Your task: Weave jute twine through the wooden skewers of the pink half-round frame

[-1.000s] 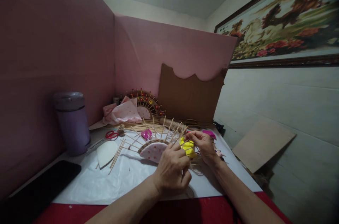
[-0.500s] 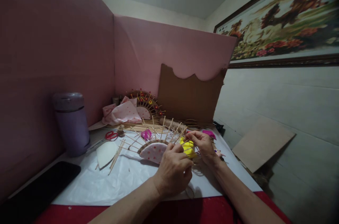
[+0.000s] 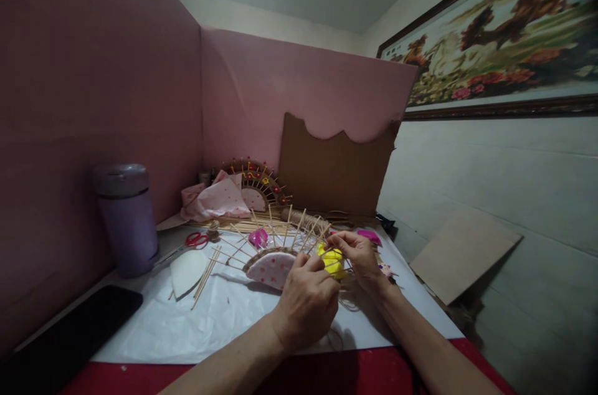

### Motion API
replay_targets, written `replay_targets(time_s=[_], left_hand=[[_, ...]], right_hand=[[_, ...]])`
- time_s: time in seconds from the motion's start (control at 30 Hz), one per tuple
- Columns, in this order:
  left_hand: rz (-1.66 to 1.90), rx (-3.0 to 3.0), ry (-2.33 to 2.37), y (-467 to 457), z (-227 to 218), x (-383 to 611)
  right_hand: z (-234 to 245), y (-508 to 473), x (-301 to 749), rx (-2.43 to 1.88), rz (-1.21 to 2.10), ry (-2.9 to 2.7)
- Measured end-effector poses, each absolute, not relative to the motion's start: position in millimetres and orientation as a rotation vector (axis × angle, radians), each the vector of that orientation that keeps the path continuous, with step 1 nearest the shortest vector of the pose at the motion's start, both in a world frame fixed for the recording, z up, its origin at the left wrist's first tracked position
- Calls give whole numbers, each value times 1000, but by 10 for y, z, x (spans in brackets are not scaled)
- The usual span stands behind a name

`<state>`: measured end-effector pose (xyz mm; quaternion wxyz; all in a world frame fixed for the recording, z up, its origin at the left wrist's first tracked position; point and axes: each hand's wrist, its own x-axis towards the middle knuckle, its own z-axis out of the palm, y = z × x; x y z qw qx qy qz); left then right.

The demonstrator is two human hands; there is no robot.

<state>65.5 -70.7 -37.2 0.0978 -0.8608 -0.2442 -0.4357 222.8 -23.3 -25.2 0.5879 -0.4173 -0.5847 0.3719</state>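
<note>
"Hands?"
"Left hand [image 3: 308, 304] clamped on spotted panel [image 3: 267, 270]; right hand [image 3: 355, 256] pinching by its sticks [image 3: 287, 224], held item unclear."
"Panel where?"
"Tilted, mid-counter [image 3: 154, 336], left of yellow bundle [image 3: 331, 261]."

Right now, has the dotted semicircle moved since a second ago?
No, judged against the red scissors, the dotted semicircle shows no clear shift.

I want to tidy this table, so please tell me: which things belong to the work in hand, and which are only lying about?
Likely belonging: half-round dotted piece, radiating sticks, twine roll.
Probably just lying about: purple tumbler, black phone.
</note>
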Motion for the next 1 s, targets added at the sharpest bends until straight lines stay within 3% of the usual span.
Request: replay_targets(time_s=[1.0], left_hand=[[-1254, -2545, -771, -714, -320, 619]], right_hand=[[-267, -225, 2223, -970, 869, -1345]])
